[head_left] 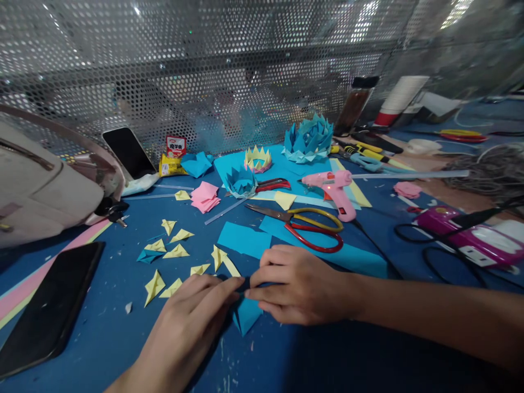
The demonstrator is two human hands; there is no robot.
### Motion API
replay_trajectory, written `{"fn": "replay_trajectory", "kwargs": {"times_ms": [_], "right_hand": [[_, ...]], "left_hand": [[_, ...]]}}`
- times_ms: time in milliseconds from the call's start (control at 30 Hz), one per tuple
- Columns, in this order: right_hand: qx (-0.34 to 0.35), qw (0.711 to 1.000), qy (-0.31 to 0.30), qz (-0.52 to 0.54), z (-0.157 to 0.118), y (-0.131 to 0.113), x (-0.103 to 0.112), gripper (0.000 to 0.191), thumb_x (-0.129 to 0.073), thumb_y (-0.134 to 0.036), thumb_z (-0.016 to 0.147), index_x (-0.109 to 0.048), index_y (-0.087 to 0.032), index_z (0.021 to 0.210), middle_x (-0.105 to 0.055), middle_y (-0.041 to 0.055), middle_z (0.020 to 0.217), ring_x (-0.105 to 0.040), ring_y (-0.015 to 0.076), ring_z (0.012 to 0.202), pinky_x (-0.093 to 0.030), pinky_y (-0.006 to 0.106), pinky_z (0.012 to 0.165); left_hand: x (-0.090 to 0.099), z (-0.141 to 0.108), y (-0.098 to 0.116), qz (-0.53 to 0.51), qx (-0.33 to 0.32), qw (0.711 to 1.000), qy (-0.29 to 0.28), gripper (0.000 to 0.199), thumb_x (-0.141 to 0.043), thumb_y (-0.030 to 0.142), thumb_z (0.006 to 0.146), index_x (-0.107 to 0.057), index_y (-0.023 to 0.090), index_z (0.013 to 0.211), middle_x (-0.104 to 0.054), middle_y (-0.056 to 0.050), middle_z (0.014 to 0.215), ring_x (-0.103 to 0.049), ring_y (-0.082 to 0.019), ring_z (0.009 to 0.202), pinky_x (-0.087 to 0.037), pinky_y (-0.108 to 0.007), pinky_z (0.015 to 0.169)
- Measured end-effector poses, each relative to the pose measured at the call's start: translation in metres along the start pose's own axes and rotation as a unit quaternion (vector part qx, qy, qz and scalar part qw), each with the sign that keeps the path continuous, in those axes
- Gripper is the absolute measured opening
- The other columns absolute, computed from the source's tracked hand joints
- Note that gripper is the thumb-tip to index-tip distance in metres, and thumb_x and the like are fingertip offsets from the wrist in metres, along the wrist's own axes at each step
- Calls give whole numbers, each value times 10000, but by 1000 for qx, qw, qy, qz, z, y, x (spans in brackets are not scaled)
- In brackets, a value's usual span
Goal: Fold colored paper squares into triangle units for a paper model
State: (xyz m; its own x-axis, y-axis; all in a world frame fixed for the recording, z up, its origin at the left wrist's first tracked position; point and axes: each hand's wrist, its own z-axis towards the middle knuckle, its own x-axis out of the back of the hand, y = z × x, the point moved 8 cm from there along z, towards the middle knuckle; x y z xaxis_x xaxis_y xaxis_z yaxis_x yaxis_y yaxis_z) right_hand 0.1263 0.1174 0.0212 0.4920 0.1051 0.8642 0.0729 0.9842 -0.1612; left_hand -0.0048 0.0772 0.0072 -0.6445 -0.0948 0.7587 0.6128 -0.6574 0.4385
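Note:
Both hands meet at a small piece of blue paper low in the middle of the view. My left hand has its fingers together at the paper's upper left edge. My right hand bends its fingers over the paper's upper right edge, thumb side toward me. The fingertips nearly touch and hide the top of the paper. Several folded yellow pieces lie just beyond and left of my left hand. Blue strips and scissors with red and yellow handles lie beyond my right hand.
A black phone and a pale bag are at the left. Behind stand blue paper flowers and a yellow paper ring. A pink glue gun and a purple device with black cables are at the right.

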Motion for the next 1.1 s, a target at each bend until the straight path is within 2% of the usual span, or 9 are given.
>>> {"fn": "replay_trajectory", "kwargs": {"times_ms": [167,367,533,867,1033,1100], "right_hand": [[-5,1000,-10,-5,-1,0,-3,171,-588,-257,986,-732,-186,1046,-729,24,997,-535,178,857,-414,326,744],[-11,999,-31,-9,-1,1,-6,196,-566,-261,996,-733,-190,1072,-719,43,1003,-544,178,871,-419,323,766],[-10,1000,-16,1,0,1,-4,175,-579,-244,986,-733,-186,1045,-723,30,985,-541,175,859,-421,324,749],[-22,999,-37,14,1,1,-5,194,-551,-243,1005,-721,-178,1074,-718,39,1006,-554,171,860,-415,326,754],[-19,999,-44,13,1,2,-6,201,-547,-257,1012,-716,-174,1081,-713,36,1005,-554,170,872,-416,329,768],[-17,998,-52,9,1,2,-7,203,-551,-269,1014,-711,-175,1094,-712,41,1007,-556,170,880,-417,323,778]], "left_hand": [[-5,2,-5,-12,27,999,-27,287,-467,37,1001,-568,204,1210,-651,-36,926,-585,-164,810,-464,-274,729],[-4,3,-6,-6,40,999,-29,140,-501,98,1012,-596,200,1025,-608,-17,855,-557,-164,762,-439,-286,695],[-2,5,-3,32,33,999,-16,190,-463,134,1028,-621,193,940,-601,-22,809,-557,-168,728,-439,-284,665],[0,5,9,75,-28,996,-33,202,-428,87,1031,-618,152,1010,-625,-46,854,-509,-183,744,-377,-318,675],[1,5,7,66,-32,996,-58,221,-409,120,1045,-626,157,1057,-645,-57,906,-534,-197,788,-391,-328,701],[1,8,3,41,-13,997,-65,225,-414,111,1042,-626,186,1057,-649,-49,939,-546,-194,815,-401,-322,720]]}}
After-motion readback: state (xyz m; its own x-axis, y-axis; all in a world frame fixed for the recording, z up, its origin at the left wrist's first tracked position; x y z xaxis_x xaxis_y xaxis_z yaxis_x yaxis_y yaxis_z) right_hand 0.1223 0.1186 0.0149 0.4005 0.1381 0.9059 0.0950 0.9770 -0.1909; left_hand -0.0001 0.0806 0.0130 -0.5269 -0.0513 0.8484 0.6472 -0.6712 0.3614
